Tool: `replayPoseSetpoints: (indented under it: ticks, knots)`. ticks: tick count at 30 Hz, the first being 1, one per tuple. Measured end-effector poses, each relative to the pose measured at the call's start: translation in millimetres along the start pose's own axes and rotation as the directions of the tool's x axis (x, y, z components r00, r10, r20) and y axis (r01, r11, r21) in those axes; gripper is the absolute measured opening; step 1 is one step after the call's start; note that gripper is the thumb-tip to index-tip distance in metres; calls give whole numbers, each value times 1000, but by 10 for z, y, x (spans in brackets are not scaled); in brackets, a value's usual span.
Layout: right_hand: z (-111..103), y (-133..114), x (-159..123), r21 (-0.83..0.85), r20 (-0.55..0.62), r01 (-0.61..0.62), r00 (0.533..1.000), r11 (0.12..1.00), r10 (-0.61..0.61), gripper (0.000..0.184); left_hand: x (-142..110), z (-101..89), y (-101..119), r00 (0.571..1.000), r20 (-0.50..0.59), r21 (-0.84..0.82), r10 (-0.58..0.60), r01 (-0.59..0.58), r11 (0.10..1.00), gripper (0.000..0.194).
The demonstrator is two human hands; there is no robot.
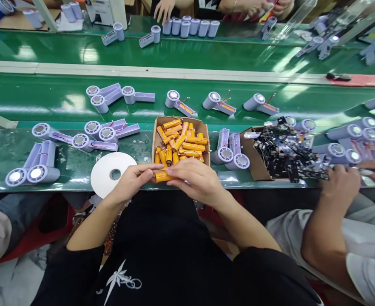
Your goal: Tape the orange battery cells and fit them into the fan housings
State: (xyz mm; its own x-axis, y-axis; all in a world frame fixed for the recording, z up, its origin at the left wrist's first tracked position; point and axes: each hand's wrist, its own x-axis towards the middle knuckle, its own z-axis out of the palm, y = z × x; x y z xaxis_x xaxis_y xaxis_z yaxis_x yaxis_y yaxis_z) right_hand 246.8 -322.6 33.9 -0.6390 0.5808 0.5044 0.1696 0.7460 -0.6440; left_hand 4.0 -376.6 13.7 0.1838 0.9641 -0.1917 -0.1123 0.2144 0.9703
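Observation:
Between my two hands is an orange cylindrical battery (pixel 163 176), held level just in front of the cardboard box. My left hand (pixel 133 180) pinches its left end with thumb and forefinger. The fingers of my right hand (pixel 195 178) close on its right end and cover part of it. Right behind my hands stands the cardboard box (pixel 208 146), filled with a loose heap of orange batteries (pixel 183 138). A white roll of tape or stickers (pixel 106 163) lies flat beside my left hand.
Lilac fan housings (pixel 44 173) lie left of the roll; two housings (pixel 234 153) sit right of the box. More housings (pixel 174 100) rest on the green conveyor (pixel 63 112). A carton (pixel 259 163) of black circuit boards (pixel 283 148) is near a co-worker's hand (pixel 340 185).

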Motion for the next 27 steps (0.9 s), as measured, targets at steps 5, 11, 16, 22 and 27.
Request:
replayPoseSetpoints:
  ticks: [5, 11, 16, 22, 27]
  knots:
    - [-14, 73, -124, 105, -47, -73, 996, 992, 78, 32, -80, 39, -37, 999, -20, 26, -44, 44, 999, 52]
    - [-44, 136, -279, 305, -109, -293, 935, 906, 339, 9, -166, 16, -206, 993, -105, 10, -45, 47, 999, 55]
    - [202, 121, -372, 502, -336, -308, 791, 808, 511, 20, -162, 155, -362, 945, -321, 41, 71, -61, 997, 57]
    - [582, 207, -352, 760, -366, -142, 713, 635, 597, 70, -185, 257, -422, 929, -357, 20, 100, -100, 995, 55]
    - [809, 241, -288, 800, -172, -185, 840, 571, 514, 73, -150, 192, -580, 912, -383, 188, 149, -81, 979, 41]
